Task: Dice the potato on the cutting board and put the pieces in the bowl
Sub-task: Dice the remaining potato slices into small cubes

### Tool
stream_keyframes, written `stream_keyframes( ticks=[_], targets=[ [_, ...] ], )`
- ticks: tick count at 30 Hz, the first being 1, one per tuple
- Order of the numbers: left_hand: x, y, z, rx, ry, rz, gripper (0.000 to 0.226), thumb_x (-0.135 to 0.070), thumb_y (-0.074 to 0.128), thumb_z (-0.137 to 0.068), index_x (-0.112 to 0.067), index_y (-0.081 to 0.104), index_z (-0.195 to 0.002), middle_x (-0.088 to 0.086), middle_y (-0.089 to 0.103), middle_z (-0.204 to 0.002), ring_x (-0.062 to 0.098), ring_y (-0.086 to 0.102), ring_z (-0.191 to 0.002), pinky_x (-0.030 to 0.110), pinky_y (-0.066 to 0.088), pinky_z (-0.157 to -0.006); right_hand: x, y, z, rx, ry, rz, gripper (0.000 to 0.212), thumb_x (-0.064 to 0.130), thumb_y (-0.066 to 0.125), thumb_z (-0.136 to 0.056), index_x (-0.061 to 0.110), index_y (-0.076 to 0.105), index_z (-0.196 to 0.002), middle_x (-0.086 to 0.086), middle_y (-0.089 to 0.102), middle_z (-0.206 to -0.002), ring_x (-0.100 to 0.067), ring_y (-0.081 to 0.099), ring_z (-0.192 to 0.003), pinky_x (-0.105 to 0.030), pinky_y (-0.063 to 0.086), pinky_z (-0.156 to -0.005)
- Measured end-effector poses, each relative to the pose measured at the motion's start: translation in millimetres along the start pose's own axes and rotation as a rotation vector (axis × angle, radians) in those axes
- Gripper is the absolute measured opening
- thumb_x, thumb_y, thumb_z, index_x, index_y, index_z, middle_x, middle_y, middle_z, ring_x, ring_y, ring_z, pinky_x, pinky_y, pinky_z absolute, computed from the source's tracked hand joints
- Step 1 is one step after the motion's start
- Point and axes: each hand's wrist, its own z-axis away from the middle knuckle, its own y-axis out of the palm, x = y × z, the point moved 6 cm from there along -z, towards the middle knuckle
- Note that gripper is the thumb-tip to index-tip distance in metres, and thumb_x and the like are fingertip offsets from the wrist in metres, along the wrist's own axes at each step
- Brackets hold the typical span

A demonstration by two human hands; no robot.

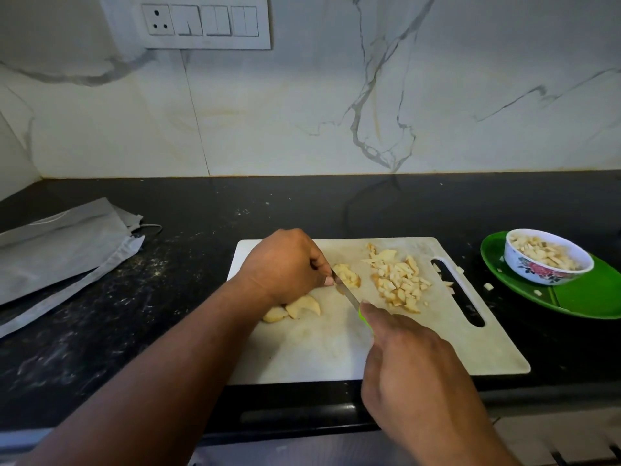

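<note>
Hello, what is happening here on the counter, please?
A person is dicing potato on a white cutting board. The left hand holds a potato piece while the right hand cuts it with a knife. Diced pieces are piled on the board; the bowl already holds some.

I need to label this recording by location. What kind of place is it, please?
Most likely a home kitchen. A dark stone counter meets a marble-look wall with a switch and socket panel, and potato is being cut on a white cutting board beside a flowered bowl.
</note>
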Motion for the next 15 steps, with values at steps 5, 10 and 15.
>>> stream_keyframes(
  ticks=[5,10,15],
  targets=[
    [3,0,-1,0.0,-0.004,-0.024,0.004,-0.036,0.086,-0.084,-0.038,0.083,-0.084,-0.022,0.075,-0.08,0.0,0.069,-0.081,0.035,0.062,-0.085,-4,1,12,0.046,0.03,0.026,0.064,0.03,0.046,-0.097,0.036,0.018,-0.154,0.014,0.054,-0.122,-0.006,0.055,-0.107,-0.019,0.045,-0.088],
    [1,0,0,0.015,0.017,-0.037,0.003,-0.037,0.081,-0.088,-0.036,0.083,-0.09,-0.022,0.076,-0.085,0.001,0.069,-0.084,0.035,0.062,-0.087,-9,-1,21,0.093,0.053,0.03,0.066,0.029,0.046,-0.097,0.037,0.015,-0.154,0.013,0.054,-0.121,-0.008,0.055,-0.108,-0.019,0.042,-0.087],
    [-2,4,4,0.051,0.087,0.042,0.009,-0.031,0.074,-0.096,-0.031,0.083,-0.097,-0.021,0.077,-0.092,-0.002,0.069,-0.087,0.03,0.06,-0.09,-15,-11,25,0.01,0.072,-0.017,0.052,0.03,0.048,-0.095,0.042,0.034,-0.144,0.014,0.061,-0.099,-0.007,0.057,-0.093,-0.017,0.045,-0.082]
  ],
)
